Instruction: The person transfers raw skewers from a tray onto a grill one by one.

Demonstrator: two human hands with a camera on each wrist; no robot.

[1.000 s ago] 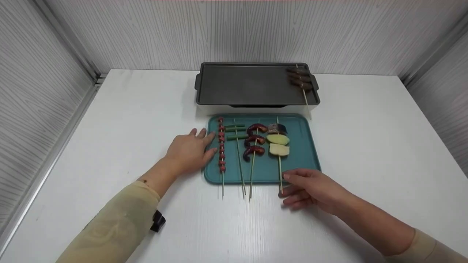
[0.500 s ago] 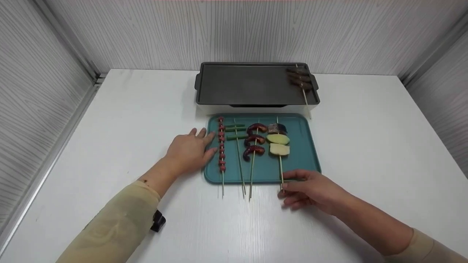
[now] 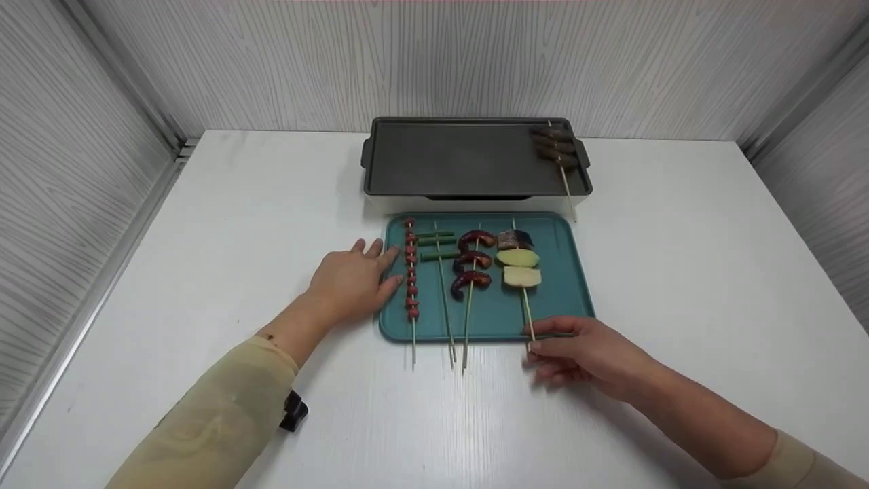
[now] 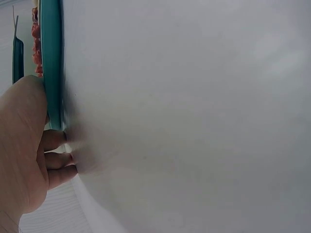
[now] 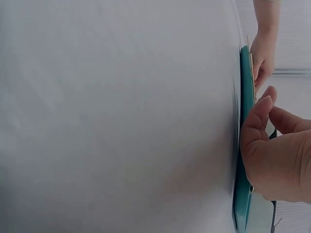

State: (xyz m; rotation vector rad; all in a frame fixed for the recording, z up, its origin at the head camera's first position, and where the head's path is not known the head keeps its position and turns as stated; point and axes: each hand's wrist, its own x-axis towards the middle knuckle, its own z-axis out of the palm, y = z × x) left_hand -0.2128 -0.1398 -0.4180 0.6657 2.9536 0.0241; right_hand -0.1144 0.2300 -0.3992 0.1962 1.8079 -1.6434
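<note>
In the head view my right hand [image 3: 577, 353] pinches the bare lower stick of a skewer [image 3: 521, 277] between thumb and fingers. That skewer carries a dark-skinned chunk, a yellow-green oval slice and a pale squarish piece, and overlaps the right part of a teal tray [image 3: 563, 299]. My left hand [image 3: 353, 282] lies at the tray's left rim, its fingers extended. Beside it is a skewer of small red pieces [image 3: 411, 275]. Further right come a skewer with green stalks [image 3: 438, 256] and one with dark red tentacle-like pieces [image 3: 473, 261].
Behind the tray stands a black griddle [image 3: 461, 159] on a white base. A skewer of brown pieces [image 3: 557, 148] lies at its right end, stick hanging over the front edge. A small black object [image 3: 293, 411] shows beside the left sleeve. Pale wood-grain walls [image 3: 475, 61] enclose the white table.
My right thumb has moved down along the stick. The skewer's lower end has swung slightly right, and its pale piece has shifted right and a little upward. The left hand stays in place.
</note>
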